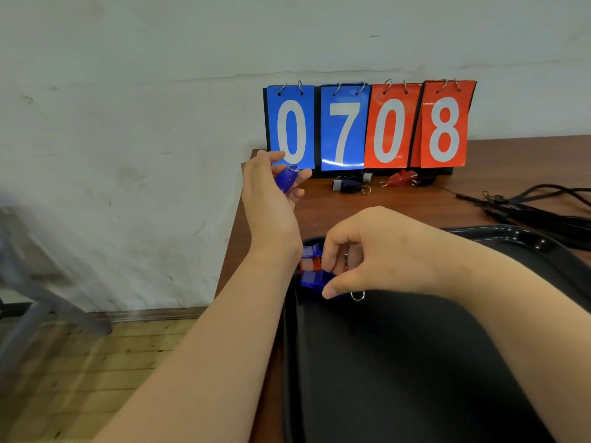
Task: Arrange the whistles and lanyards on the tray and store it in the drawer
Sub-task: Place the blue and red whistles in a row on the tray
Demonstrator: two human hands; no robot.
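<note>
My left hand (pixel 271 190) is lifted above the bench (pixel 399 206) at about eleven o'clock from the tray (pixel 415 362), its fingers closed around a blue whistle (pixel 285 180) with a metal ring at its top. My right hand (pixel 374 254) reaches into the tray's far-left corner, thumb and fingers pinched on another blue whistle (pixel 311 279) that lies on the tray floor. Just beyond it, toward twelve o'clock, a red whistle (pixel 311 263) and a third blue one (pixel 311 251) lie in a row. On the bench below the scoreboard (pixel 367 129) sit a black whistle (pixel 348 185) and a red one (pixel 399 178). The black lanyards (pixel 537 206) lie at two o'clock, outside the tray.
</note>
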